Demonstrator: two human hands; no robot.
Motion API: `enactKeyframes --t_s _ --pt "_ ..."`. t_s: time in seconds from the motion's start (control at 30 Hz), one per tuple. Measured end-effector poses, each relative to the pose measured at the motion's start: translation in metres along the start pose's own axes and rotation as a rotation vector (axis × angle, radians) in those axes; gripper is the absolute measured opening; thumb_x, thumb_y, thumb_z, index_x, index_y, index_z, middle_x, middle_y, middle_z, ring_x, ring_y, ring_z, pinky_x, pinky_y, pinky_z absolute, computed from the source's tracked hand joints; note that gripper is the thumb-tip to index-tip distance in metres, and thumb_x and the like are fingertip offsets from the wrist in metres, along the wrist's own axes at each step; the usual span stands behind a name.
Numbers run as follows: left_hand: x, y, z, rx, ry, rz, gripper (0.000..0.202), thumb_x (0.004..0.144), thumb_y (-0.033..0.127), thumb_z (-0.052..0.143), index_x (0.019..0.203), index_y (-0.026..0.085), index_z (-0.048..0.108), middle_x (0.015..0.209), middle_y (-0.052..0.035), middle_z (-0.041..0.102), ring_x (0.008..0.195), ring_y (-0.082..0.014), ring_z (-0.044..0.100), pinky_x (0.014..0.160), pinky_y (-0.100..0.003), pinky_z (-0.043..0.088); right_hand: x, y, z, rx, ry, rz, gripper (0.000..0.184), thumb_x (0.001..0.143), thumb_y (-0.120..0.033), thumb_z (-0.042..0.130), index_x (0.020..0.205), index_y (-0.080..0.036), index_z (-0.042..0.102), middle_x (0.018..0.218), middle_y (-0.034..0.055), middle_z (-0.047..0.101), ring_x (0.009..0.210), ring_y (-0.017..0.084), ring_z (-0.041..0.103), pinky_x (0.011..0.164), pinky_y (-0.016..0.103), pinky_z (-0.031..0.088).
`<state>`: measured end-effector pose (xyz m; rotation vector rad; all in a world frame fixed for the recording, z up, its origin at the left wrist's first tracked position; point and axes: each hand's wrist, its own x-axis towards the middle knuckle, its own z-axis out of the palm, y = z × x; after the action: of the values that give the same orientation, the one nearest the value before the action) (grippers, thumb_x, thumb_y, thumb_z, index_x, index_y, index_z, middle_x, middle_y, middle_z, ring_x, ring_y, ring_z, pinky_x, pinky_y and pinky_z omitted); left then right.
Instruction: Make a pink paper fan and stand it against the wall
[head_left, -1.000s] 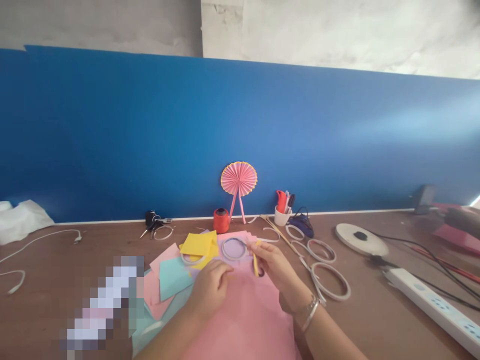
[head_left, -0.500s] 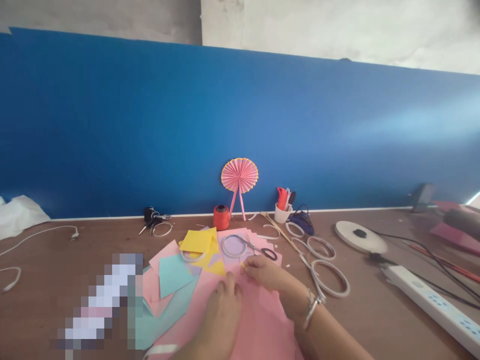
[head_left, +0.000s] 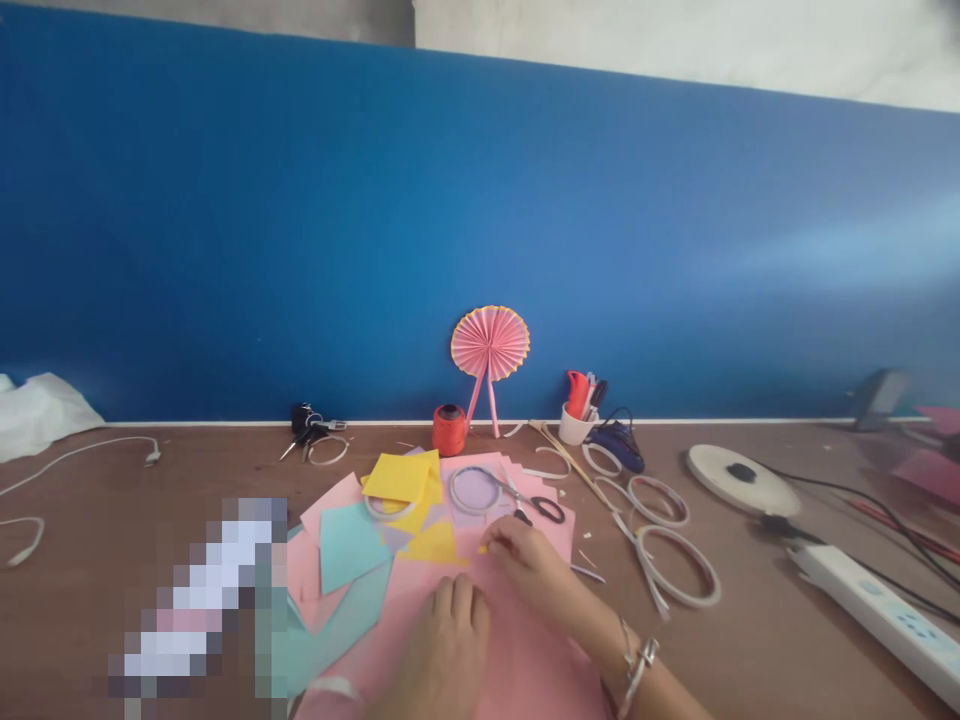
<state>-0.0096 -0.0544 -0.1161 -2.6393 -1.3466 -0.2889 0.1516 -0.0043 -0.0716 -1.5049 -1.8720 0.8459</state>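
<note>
My left hand (head_left: 448, 640) lies palm down with fingers together on a big pink paper sheet (head_left: 517, 660) at the table's near edge. My right hand (head_left: 525, 565) rests on the same sheet a little farther out, its fingertips pinched on a small yellow paper bit (head_left: 484, 549). Scissors (head_left: 534, 503) with black handles lie just beyond my right hand, on a stack of pink paper next to a tape ring (head_left: 474, 489). Yellow sheets (head_left: 401, 480) and a light blue sheet (head_left: 349, 545) lie to the left.
A pink paper fan (head_left: 490, 345) leans on the blue wall, with a red thread spool (head_left: 448, 430), a white pen cup (head_left: 577, 420) and keys (head_left: 307, 425) along it. Several tape rings (head_left: 679, 565) lie right of the papers. A white power strip (head_left: 877, 610) and cables lie far right.
My right hand has put the scissors down on the pink stack and come down onto the pink sheet. My left hand slid nearer to me. The view tilted down slightly.
</note>
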Motion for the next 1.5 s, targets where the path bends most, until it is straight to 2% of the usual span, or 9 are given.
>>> enactKeyframes --t_s 0.07,0.13,0.3,0.47,0.57,0.73,0.9,1.13,1.5 --pt "0.002 -0.002 -0.005 0.009 -0.002 0.01 0.04 0.067 0.002 0.051 0.104 0.012 0.064 0.104 -0.0171 0.063 0.084 -0.026 0.053 0.069 -0.035 0.041 -0.001 -0.002 0.002 -0.019 0.011 -0.041 0.025 0.072 -0.006 0.042 0.078 -0.017 0.062 0.081 0.0048 0.066 0.077 0.018 0.057 0.071 0.027 0.041" --pt "0.006 -0.003 -0.01 0.012 -0.042 0.024 0.039 0.066 0.002 0.051 0.101 0.011 0.065 0.102 -0.0174 0.064 0.083 -0.0264 0.053 0.07 -0.036 0.041 -0.002 -0.001 0.005 -0.024 0.023 -0.061 0.027 0.073 -0.006 0.043 0.082 -0.017 0.065 0.085 0.006 0.067 0.08 0.018 0.058 0.075 0.028 0.042" --pt "0.01 -0.004 -0.018 -0.018 -0.139 0.033 0.031 0.071 0.006 0.051 0.099 0.01 0.065 0.094 -0.0161 0.064 0.082 -0.0273 0.054 0.07 -0.037 0.041 0.001 0.005 0.016 -0.152 0.081 0.013 0.041 0.072 -0.006 0.044 0.107 -0.018 0.063 0.071 0.0026 0.064 0.068 0.019 0.056 0.066 0.028 0.039" --pt "0.01 -0.003 -0.021 -0.037 -0.208 -0.005 0.029 0.076 0.009 0.051 0.102 0.01 0.064 0.103 -0.0163 0.063 0.091 -0.0276 0.055 0.076 -0.038 0.044 0.002 0.002 0.02 -0.266 0.085 0.016 0.045 0.067 -0.002 0.045 0.107 -0.015 0.061 0.063 0.0003 0.061 0.066 0.019 0.055 0.064 0.027 0.036" --pt "0.011 -0.002 -0.021 -0.004 -0.21 0.006 0.03 0.077 0.01 0.052 0.104 0.01 0.064 0.11 -0.0175 0.062 0.096 -0.0276 0.055 0.08 -0.039 0.044 0.003 0.001 0.019 -0.26 0.066 0.029 0.046 0.068 -0.002 0.045 0.11 -0.014 0.06 0.065 0.001 0.063 0.066 0.019 0.057 0.064 0.027 0.036" --pt "0.01 -0.003 -0.016 0.064 -0.18 0.075 0.028 0.079 0.013 0.053 0.105 0.009 0.064 0.101 -0.0166 0.065 0.092 -0.0272 0.057 0.077 -0.038 0.043 0.003 0.005 0.02 -0.2 0.069 0.042 0.045 0.071 -0.002 0.044 0.112 -0.013 0.06 0.067 0.0019 0.065 0.068 0.019 0.058 0.063 0.026 0.037" --pt "0.008 -0.002 -0.011 0.078 -0.127 0.065 0.028 0.079 0.014 0.055 0.105 0.009 0.065 0.103 -0.0172 0.066 0.09 -0.026 0.057 0.073 -0.035 0.043 0.004 0.005 0.019 -0.202 0.059 0.056 0.046 0.071 -0.003 0.044 0.112 -0.013 0.06 0.064 0.0012 0.064 0.067 0.019 0.058 0.062 0.025 0.037" --pt "0.009 -0.003 -0.017 0.098 -0.163 0.095 0.033 0.076 0.013 0.055 0.107 0.008 0.064 0.103 -0.0179 0.066 0.091 -0.0275 0.057 0.073 -0.037 0.043 0.004 -0.001 0.018 -0.259 0.068 0.054 0.045 0.071 -0.002 0.044 0.112 -0.013 0.061 0.066 0.0027 0.065 0.067 0.019 0.059 0.062 0.026 0.036" --pt "0.013 -0.002 -0.028 0.021 -0.268 0.044 0.031 0.076 0.011 0.053 0.106 0.008 0.063 0.106 -0.0178 0.064 0.094 -0.0275 0.056 0.079 -0.038 0.043 0.004 -0.004 0.019 -0.262 0.055 0.081 0.05 0.065 -0.001 0.045 0.112 -0.012 0.06 0.066 0.0019 0.066 0.066 0.018 0.06 0.061 0.025 0.035"
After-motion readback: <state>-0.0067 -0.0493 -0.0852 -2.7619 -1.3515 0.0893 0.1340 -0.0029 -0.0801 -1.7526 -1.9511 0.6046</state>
